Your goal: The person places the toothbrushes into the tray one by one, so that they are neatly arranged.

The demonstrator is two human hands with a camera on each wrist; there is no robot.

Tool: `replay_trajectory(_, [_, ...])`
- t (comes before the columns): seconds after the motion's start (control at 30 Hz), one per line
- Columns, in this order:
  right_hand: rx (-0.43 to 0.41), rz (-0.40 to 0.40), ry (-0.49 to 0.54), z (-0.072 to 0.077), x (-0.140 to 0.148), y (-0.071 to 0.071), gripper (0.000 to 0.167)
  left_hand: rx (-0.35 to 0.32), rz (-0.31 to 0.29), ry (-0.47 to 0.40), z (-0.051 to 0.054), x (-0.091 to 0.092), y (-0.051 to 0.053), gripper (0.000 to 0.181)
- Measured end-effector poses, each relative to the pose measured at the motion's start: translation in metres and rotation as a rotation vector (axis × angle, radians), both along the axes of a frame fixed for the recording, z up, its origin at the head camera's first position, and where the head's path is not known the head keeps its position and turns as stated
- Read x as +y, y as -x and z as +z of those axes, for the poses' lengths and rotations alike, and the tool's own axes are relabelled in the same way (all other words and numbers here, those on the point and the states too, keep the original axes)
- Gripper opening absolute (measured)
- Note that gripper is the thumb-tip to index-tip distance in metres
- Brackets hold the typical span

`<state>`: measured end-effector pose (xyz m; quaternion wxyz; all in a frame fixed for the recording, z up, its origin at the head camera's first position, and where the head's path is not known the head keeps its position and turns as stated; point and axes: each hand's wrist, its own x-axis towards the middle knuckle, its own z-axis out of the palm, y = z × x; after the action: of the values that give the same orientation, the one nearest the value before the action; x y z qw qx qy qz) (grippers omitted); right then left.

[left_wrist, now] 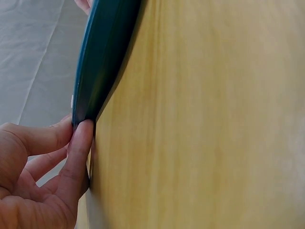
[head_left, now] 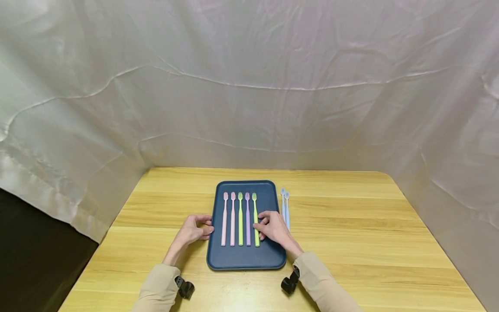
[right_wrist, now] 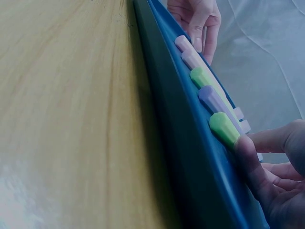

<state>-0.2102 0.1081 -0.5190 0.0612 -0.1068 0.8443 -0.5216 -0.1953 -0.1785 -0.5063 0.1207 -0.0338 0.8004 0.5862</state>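
A dark blue tray (head_left: 245, 259) lies on the table, bearing a row of toothbrushes with their heads toward the far side. From left to right come two pink toothbrushes (head_left: 224, 225), a green toothbrush (head_left: 240, 223), a purple toothbrush (head_left: 247, 223) and a second green toothbrush (head_left: 256, 237). My right hand (head_left: 274, 226) pinches the handle of that rightmost green toothbrush, its thumb (right_wrist: 246, 150) beside the handle end. At the tray's left edge, my left hand (head_left: 195, 229) grips the rim between thumb and fingers (left_wrist: 78, 148).
Two light blue toothbrushes (head_left: 287, 210) lie on the wooden table (head_left: 351, 234) just right of the tray, partly hidden by my right hand. Pale grey cloth (head_left: 249, 108) hangs behind the table and along its sides.
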Motion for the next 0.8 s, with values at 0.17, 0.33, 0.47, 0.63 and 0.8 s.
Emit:
replay_trajectory(0.17, [0.003, -0.004, 0.002, 0.000, -0.001, 0.000, 0.039, -0.004, 0.003, 0.001, 0.001, 0.000, 0.000, 0.045])
replay_trajectory(0.33, [0.007, -0.005, 0.001, -0.001, -0.001, 0.000, 0.039, -0.005, 0.003, -0.001, 0.001, 0.000, 0.000, 0.045])
replay_trajectory(0.47, [0.020, -0.004, 0.000, -0.001, -0.001, -0.001, 0.039, -0.004, 0.003, -0.002, 0.001, -0.001, 0.000, 0.045])
replay_trajectory(0.63, [0.048, -0.040, 0.056, 0.002, 0.002, -0.004, 0.038, -0.001, 0.003, 0.004, 0.001, 0.000, -0.001, 0.045])
replay_trajectory(0.8, [0.033, -0.122, 0.141, 0.005, 0.020, -0.009, 0.035, -0.004, 0.000, 0.009, 0.001, 0.002, -0.001, 0.045])
